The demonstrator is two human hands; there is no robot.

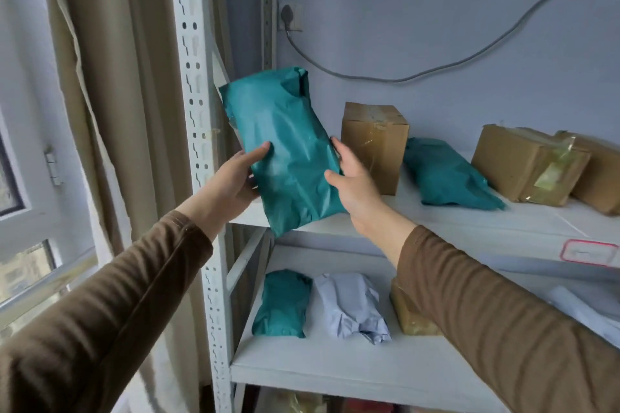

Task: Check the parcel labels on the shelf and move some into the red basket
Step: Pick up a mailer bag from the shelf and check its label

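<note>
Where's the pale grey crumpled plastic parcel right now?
In the head view, the pale grey crumpled plastic parcel lies on the lower white shelf board, between a small teal plastic parcel and a tan taped parcel.

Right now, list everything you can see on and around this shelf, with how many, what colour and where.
held teal mailer bag: one, teal, held upright at the upper shelf's left end
teal mailer bags lying down: two, teal, one on the upper shelf, one on the lower shelf
cardboard boxes: three, brown, upper shelf; one upright, two at the right
grey mailer bag: one, pale grey, lower shelf
yellowish taped parcel: one, lower shelf, partly hidden by the sleeve
shelf rack: one, white metal
cable: one, grey, from wall socket
curtain: one, beige, left
left hand: grips the held bag's left edge
right hand: grips its right edge
</note>
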